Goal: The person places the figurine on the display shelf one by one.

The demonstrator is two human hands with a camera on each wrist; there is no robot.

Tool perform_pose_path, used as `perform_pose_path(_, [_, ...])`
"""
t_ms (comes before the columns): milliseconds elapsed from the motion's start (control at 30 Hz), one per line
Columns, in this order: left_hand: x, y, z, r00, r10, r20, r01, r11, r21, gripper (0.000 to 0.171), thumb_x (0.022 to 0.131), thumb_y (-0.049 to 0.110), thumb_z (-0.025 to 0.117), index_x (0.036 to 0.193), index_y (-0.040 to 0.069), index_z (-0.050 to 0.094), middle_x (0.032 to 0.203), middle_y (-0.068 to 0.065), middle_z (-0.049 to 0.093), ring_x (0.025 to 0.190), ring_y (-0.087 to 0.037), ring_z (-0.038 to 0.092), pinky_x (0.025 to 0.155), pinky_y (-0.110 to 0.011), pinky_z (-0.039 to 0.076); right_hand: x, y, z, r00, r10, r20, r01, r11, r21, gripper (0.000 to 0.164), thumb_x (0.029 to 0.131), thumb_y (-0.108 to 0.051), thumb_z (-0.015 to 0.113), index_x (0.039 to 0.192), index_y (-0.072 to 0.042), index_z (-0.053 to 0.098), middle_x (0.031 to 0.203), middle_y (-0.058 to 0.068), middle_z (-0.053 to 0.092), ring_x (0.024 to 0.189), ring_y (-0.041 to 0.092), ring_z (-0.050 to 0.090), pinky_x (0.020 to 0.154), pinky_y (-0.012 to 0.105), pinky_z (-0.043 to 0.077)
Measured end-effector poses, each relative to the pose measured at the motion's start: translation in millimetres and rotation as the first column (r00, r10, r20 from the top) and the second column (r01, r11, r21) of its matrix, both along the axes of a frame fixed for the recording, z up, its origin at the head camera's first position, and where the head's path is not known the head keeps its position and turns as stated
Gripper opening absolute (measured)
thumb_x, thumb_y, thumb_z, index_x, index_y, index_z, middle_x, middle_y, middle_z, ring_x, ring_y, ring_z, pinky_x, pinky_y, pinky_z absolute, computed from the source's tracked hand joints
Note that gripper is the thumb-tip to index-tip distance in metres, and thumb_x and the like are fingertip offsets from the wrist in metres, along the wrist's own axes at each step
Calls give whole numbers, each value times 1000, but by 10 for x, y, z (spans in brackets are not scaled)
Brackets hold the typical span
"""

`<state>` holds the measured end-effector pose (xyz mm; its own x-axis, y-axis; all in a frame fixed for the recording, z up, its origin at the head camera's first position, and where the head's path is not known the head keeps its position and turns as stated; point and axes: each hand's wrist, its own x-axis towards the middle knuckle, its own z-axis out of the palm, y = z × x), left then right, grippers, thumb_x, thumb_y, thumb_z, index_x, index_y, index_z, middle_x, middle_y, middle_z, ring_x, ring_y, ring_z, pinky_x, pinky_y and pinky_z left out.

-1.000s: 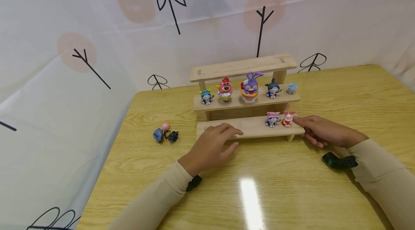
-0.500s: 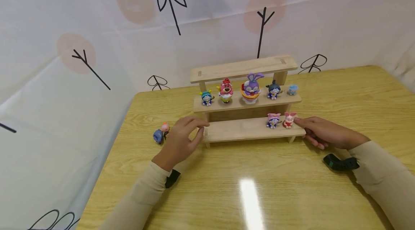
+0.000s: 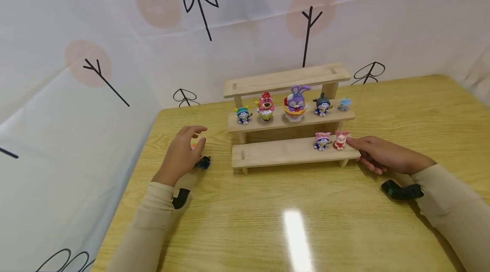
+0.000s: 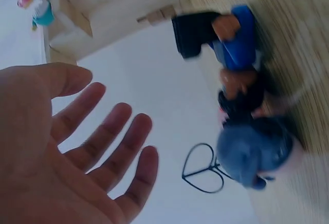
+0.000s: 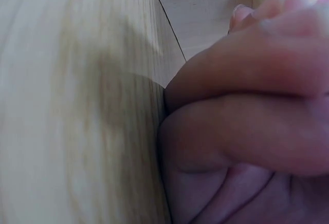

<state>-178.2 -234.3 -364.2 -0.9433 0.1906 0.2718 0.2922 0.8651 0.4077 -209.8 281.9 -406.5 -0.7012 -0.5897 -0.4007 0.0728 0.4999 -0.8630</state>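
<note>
The left hand is hovering near loose figures on the table; its fingers are spreading, slightly bent, and are holding nothing. In the left wrist view, a blue-clad figure and a grey-blue figure are lying close together, apart from the hand. The right hand is gripping the right end of the lower shelf, fingers curling at its edge. The wooden stand is standing on the table. 2 items are occupying the lower shelf at right: a pink-hatted figure and a pink pig figure. 5 figures are standing on the middle shelf, including a purple rabbit and a pink bear.
</note>
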Motion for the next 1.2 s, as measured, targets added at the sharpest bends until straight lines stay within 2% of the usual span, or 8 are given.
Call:
perform_pose_path(233, [-83,-255,-50,987,69,146,-65,997,-33,42,105,27,54,143,12,51,140,-16,50,123,-35,55,97,-54,50,-6,2,8,1000,4,-11,-4,1000,-1,69,109,-51,17,100,6,54,54,-4,50,42,6,41,41,31,44])
perform_pose_path(467, [-103,-371,-97,962,106,250,-98,994,-47,45,105,29,52,146,10,48,138,-21,51,123,-41,54,97,-57,49,-11,-8,12,1000,2,7,-2,1000,-11,69,109,-52,19,98,7,53,54,-3,50,42,7,41,40,31,43])
perform_pose_path(833, [-125,-390,-181,946,132,297,-88,984,-158,48,105,32,53,146,9,47,132,-23,56,113,-38,60,87,-54,53,-12,-8,23,1000,-4,-1,4,1000,5,69,109,-52,18,107,7,55,56,-4,50,42,6,41,41,30,43])
perform_pose_path(1067, [-138,-384,-219,941,116,317,-72,986,-147,47,106,34,51,145,8,50,125,-19,61,112,-35,61,92,-53,52,-14,1,15,1000,-21,4,21,1000,11,69,109,-53,19,110,6,54,57,-4,50,42,7,41,41,30,43])
perform_pose_path(1200, [-144,-386,-238,944,108,312,-62,986,-155,47,105,35,52,143,7,53,118,-17,66,106,-32,63,89,-51,53,-17,-1,11,1000,-14,-1,14,1000,6,68,109,-53,19,110,6,54,57,-4,50,42,7,41,41,31,43])
